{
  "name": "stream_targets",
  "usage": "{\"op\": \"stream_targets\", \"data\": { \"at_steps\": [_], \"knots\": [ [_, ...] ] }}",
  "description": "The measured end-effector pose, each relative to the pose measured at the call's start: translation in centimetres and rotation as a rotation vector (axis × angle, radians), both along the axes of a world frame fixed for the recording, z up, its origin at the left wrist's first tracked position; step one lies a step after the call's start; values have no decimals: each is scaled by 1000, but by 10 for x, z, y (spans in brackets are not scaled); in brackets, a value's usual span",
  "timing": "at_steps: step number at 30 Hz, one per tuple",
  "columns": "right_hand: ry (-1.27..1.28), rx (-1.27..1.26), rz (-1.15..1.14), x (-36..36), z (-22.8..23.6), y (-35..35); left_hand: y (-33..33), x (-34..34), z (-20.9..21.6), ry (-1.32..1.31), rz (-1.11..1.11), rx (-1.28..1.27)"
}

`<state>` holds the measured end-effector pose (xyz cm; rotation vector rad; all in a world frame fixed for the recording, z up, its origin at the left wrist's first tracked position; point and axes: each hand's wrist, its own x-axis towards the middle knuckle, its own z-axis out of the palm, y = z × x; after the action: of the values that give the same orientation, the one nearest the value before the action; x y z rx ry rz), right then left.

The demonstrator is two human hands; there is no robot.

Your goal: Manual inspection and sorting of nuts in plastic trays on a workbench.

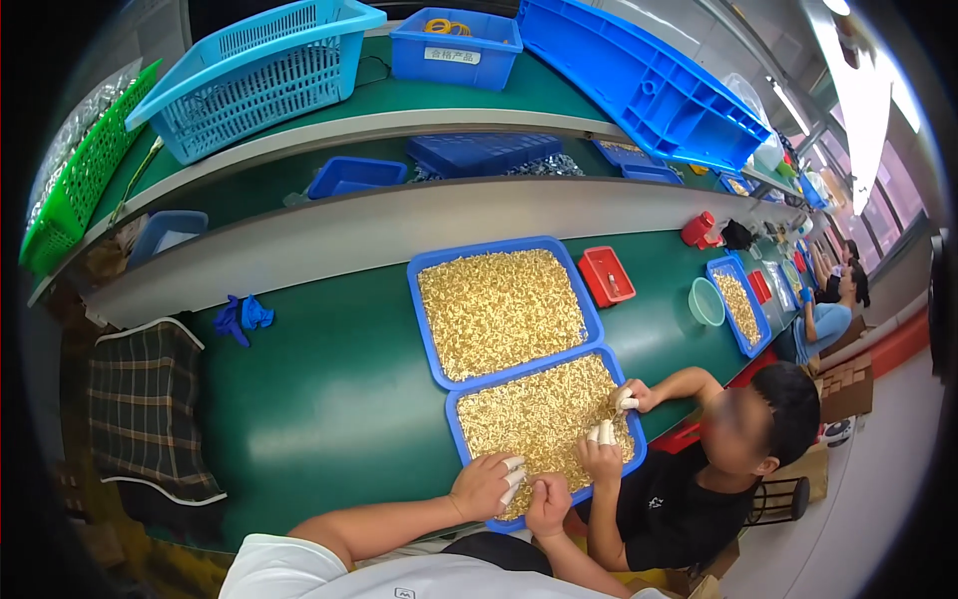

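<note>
A blue tray full of small gold-coloured metal parts lies in front of me. At its near edge, my left hand, white finger cots on some fingers, is closed with fingertips together over the parts. Close beside it, my right hand is pinched, thumb against the fingers. Whatever either hand holds is too small to make out. Across the same tray, a co-worker in a black shirt has both hands over the parts at the right side, also wearing white finger cots.
A second blue tray of gold parts adjoins behind. Beside it sits a red bin. A green bowl is farther right. Blue gloves and a plaid cloth lie left. Shelves with baskets rise behind the green table.
</note>
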<state>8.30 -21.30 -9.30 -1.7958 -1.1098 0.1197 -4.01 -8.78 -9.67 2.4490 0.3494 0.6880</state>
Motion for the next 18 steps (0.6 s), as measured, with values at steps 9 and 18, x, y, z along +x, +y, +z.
{"op": "stream_targets", "data": {
  "at_steps": [9,18],
  "knots": [
    [131,202,-127,13,-16,7,0,11,-1,-75,36,93],
    [267,356,-162,16,-19,9,-14,23,5,132,-362,254]
  ]
}}
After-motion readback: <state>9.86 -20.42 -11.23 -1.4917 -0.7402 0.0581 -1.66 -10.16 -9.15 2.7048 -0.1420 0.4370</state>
